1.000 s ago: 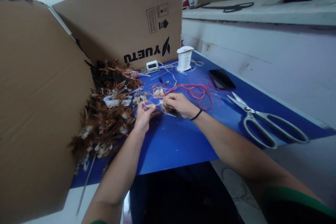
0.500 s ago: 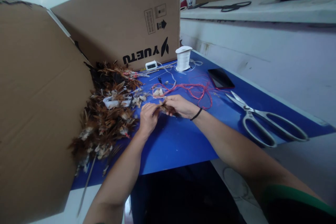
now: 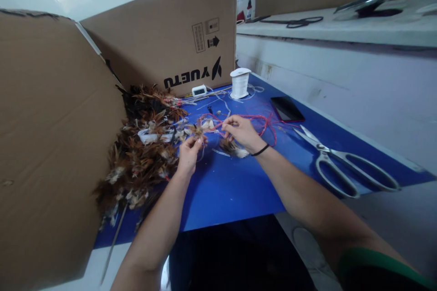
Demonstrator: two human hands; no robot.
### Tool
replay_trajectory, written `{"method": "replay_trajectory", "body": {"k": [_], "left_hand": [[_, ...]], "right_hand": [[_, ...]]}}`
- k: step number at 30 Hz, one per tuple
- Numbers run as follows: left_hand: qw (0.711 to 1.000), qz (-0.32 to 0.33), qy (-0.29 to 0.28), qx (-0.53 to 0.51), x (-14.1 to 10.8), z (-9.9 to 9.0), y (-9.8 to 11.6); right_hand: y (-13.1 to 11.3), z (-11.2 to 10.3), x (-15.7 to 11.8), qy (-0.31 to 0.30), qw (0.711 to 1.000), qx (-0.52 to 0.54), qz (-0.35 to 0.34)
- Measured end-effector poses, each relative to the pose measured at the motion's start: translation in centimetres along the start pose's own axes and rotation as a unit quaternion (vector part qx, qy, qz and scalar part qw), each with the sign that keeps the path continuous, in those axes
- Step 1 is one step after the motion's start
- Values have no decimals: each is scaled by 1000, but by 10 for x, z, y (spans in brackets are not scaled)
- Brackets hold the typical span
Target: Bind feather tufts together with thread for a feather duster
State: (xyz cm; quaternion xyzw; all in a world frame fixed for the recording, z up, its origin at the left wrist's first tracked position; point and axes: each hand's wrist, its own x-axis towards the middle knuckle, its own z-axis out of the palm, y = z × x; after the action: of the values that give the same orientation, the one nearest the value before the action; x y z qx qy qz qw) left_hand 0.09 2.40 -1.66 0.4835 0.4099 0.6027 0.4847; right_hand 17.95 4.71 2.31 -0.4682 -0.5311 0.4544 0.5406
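Note:
My left hand (image 3: 189, 152) is closed on a small brown feather tuft (image 3: 197, 131) above the blue table (image 3: 225, 195). To its right my right hand (image 3: 241, 132) has its fingers pinched beside the red cord (image 3: 261, 120); what they hold, if anything, is too small to make out. Under the right hand, a brown and white feather bunch (image 3: 234, 148) lies on the table. A short clear strip (image 3: 221, 153) lies near it. Left of my left hand is a large pile of brown feathers (image 3: 136, 159).
Large silver scissors (image 3: 324, 148) and a dark phone (image 3: 287, 109) lie at the right. A white spool (image 3: 240, 84) and a small white display device (image 3: 199, 91) stand at the back, before a cardboard box (image 3: 164, 36). Another cardboard panel (image 3: 51, 145) rises at the left.
My hands have moved apart. The brown and white feather bunch now shows on the table below my right hand, and the tuft stands up from my left fingers. The view has tilted slightly.

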Motion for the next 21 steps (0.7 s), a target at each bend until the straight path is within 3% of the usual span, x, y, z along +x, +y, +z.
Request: {"method": "replay_trajectory", "body": {"k": [6, 10, 13, 17, 21], "left_hand": [[995, -30, 21, -89, 2, 0, 7], [993, -41, 34, -105, 4, -2, 9], [994, -35, 36, -92, 4, -3, 9], [995, -29, 31, -86, 2, -2, 10], [995, -28, 45, -86, 2, -1, 11]], "right_hand": [[-1, -15, 8, 41, 999, -10, -31], [8, -35, 15, 69, 986, -123, -85], [15, -55, 14, 56, 951, -290, -93], [18, -77, 3, 36, 868, -492, -50], [21, -94, -7, 25, 821, -571, -13]]}}
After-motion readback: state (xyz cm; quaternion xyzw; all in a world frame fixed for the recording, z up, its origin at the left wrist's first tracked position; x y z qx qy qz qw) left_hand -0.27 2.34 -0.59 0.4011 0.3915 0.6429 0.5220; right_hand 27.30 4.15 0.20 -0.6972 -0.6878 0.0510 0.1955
